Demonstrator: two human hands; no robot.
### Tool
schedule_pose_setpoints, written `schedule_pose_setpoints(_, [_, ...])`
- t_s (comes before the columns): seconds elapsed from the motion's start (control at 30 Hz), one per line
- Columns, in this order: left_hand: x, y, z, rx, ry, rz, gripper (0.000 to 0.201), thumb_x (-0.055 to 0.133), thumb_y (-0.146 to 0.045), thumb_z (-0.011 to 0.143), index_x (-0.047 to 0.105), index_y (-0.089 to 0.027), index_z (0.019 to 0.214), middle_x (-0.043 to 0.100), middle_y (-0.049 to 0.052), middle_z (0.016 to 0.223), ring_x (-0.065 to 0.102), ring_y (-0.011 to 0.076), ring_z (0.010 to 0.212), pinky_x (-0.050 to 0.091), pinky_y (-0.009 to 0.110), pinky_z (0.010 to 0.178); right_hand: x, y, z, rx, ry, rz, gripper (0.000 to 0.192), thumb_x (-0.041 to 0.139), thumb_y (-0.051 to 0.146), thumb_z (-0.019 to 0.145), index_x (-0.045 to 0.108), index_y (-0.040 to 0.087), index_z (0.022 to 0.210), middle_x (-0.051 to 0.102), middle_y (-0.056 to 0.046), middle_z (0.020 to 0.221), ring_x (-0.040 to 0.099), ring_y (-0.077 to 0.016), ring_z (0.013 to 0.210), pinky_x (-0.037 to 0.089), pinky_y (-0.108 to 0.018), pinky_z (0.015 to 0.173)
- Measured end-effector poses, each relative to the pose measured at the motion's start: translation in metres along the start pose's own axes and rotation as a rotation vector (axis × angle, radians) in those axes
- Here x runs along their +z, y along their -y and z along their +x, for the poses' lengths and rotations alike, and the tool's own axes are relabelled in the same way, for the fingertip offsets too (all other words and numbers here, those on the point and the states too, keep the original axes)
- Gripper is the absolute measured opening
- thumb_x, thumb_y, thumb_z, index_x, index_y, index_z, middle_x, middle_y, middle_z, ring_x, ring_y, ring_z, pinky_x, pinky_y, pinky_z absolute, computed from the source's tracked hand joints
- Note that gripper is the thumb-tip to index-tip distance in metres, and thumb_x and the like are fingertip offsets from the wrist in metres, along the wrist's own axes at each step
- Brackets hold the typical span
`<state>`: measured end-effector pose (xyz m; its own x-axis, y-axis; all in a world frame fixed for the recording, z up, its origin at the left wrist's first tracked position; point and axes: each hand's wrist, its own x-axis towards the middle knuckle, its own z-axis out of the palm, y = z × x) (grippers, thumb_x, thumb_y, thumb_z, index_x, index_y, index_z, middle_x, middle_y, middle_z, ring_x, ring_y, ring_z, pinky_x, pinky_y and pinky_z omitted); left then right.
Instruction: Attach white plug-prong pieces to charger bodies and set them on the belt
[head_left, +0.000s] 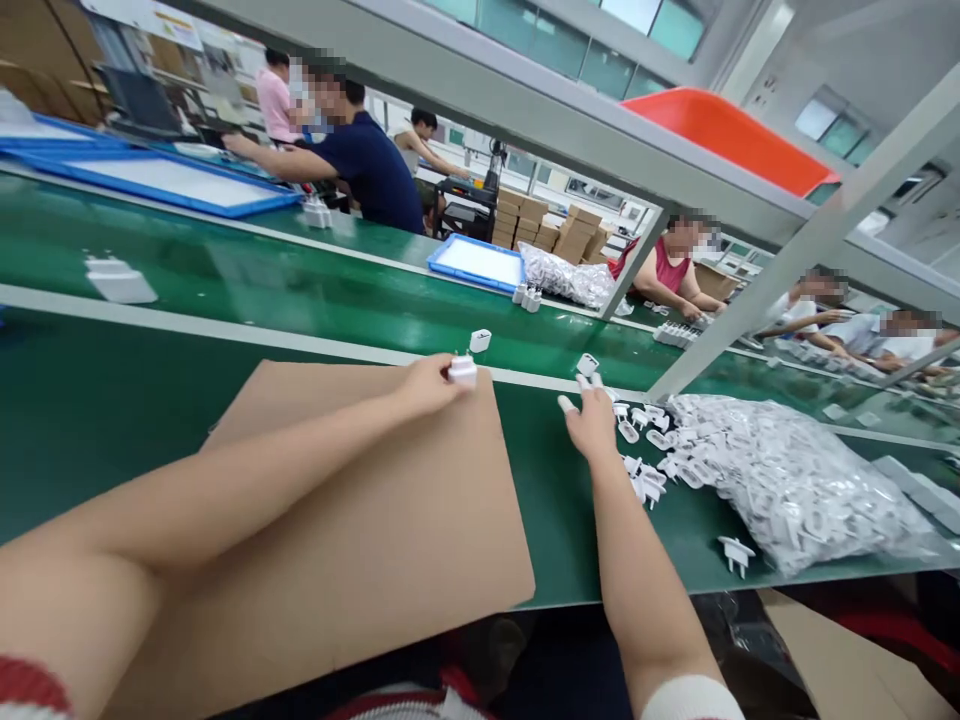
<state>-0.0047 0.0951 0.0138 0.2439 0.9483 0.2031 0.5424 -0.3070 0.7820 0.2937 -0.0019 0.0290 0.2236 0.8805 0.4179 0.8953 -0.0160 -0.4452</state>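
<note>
My left hand [429,386], above the far edge of a cardboard sheet [405,510], is closed around a white charger plug [463,371] with its pins pointing up. My right hand [592,420] reaches forward with thumb and fingers apart, white covers on its fingertips. Just beyond those fingertips is a white charger housing [587,364]; whether they touch it I cannot tell. Another white housing [480,341] rests on the green belt [360,318] behind my left hand. Loose white plug caps with pins [646,482] lie to the right of my right hand.
A clear bag of white plug parts [817,490] spills open at right, with a single plug cap [735,552] near the front edge. A slanting metal post [757,260] and overhead shelf [525,90] frame the bench. Blue-rimmed trays [480,262] and several co-workers are across the belt.
</note>
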Motion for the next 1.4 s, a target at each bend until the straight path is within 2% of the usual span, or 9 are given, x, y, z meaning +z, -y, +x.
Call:
schedule_pose_setpoints(0.23, [-0.032, 0.036, 0.102, -0.228, -0.211, 0.257, 0.041, 0.078, -0.026, 0.074, 0.070, -0.014, 0.113, 0.074, 0.017, 0.116, 0.066, 0.0358, 0.112, 0.050, 0.038, 0.091, 0.000, -0.043, 0.011, 0.270, 0.130, -0.157, 0.037, 0.059, 0.011, 0.081, 0.069, 0.010, 0.117, 0.063, -0.026, 0.127, 0.063, -0.0372, 0.120, 0.047, -0.048, 0.102])
schedule_pose_setpoints(0.43, [-0.035, 0.039, 0.109, -0.333, -0.325, 0.346, 0.061, 0.082, -0.029, 0.069, 0.063, -0.007, 0.122, 0.062, 0.026, 0.132, 0.056, 0.0441, 0.127, 0.045, 0.049, 0.103, 0.001, -0.044, 0.011, 0.254, 0.103, -0.039, 0.033, 0.072, 0.013, 0.072, 0.070, 0.015, 0.105, 0.071, -0.013, 0.105, 0.069, -0.0268, 0.097, 0.054, -0.041, 0.093])
schedule_pose_setpoints(0.53, [-0.023, 0.032, 0.101, -0.100, -0.517, 0.432, 0.067, 0.072, -0.036, 0.080, 0.052, -0.011, 0.139, 0.045, 0.023, 0.153, 0.038, 0.0416, 0.144, 0.032, 0.051, 0.117, 0.007, -0.032, 0.014, 0.268, 0.094, 0.262, 0.052, 0.071, 0.015, 0.073, 0.065, 0.016, 0.124, 0.074, -0.010, 0.108, 0.072, -0.0226, 0.096, 0.056, -0.039, 0.094])
schedule_pose_setpoints(0.63, [-0.008, 0.026, 0.098, 0.078, -0.328, 0.425, 0.061, 0.070, -0.040, 0.083, 0.055, -0.014, 0.136, 0.052, 0.019, 0.149, 0.042, 0.0386, 0.141, 0.032, 0.044, 0.118, 0.014, -0.011, 0.014, 0.337, 0.152, 0.830, 0.037, 0.071, 0.021, 0.072, 0.071, 0.017, 0.108, 0.077, -0.008, 0.104, 0.073, -0.0247, 0.101, 0.058, -0.042, 0.097])
schedule_pose_setpoints(0.8, [0.005, 0.008, 0.101, -0.105, -0.104, 0.306, 0.038, 0.067, -0.036, 0.087, 0.068, -0.014, 0.117, 0.071, 0.019, 0.119, 0.063, 0.0367, 0.114, 0.048, 0.040, 0.093, 0.016, 0.012, 0.005, 0.521, 0.408, 1.466, 0.015, 0.074, 0.024, 0.076, 0.073, 0.018, 0.089, 0.078, -0.010, 0.100, 0.074, -0.0269, 0.104, 0.063, -0.042, 0.098])
schedule_pose_setpoints(0.93, [0.016, -0.017, 0.066, 0.026, -0.019, 0.238, 0.033, 0.069, -0.037, 0.085, 0.072, -0.021, 0.113, 0.075, 0.009, 0.113, 0.068, 0.0292, 0.102, 0.050, 0.033, 0.084, 0.013, 0.013, 0.001, 0.577, 0.364, 1.520, 0.014, 0.077, 0.014, 0.075, 0.074, 0.019, 0.088, 0.078, -0.008, 0.098, 0.075, -0.0222, 0.100, 0.066, -0.033, 0.091])
schedule_pose_setpoints(1.1, [0.026, -0.038, -0.035, 0.270, 0.257, -0.055, 0.033, 0.067, -0.048, 0.087, 0.073, -0.022, 0.106, 0.076, 0.006, 0.103, 0.069, 0.0255, 0.092, 0.053, 0.034, 0.082, 0.008, 0.019, -0.002, 0.499, 0.341, 1.316, 0.024, 0.087, 0.028, 0.067, 0.077, 0.020, 0.088, 0.078, -0.006, 0.094, 0.073, -0.0212, 0.093, 0.062, -0.033, 0.082])
schedule_pose_setpoints(1.23, [0.027, -0.038, -0.086, 0.291, 0.259, -0.054, 0.031, 0.067, -0.048, 0.089, 0.074, -0.023, 0.105, 0.075, 0.007, 0.101, 0.067, 0.0249, 0.089, 0.052, 0.035, 0.079, 0.004, 0.036, -0.013, 0.230, 0.260, 1.086, 0.030, 0.089, 0.039, 0.063, 0.079, 0.020, 0.084, 0.077, -0.006, 0.096, 0.070, -0.0236, 0.094, 0.055, -0.038, 0.088])
schedule_pose_setpoints(1.4, [0.032, -0.025, -0.084, 0.301, 0.199, -0.120, 0.038, 0.077, -0.049, 0.080, 0.071, -0.021, 0.105, 0.072, 0.006, 0.099, 0.066, 0.0254, 0.092, 0.051, 0.036, 0.084, 0.002, 0.061, -0.031, -0.211, 0.256, 0.645, 0.016, 0.074, 0.026, 0.080, 0.082, 0.025, 0.094, 0.073, -0.004, 0.098, 0.067, -0.0204, 0.090, 0.054, -0.036, 0.085])
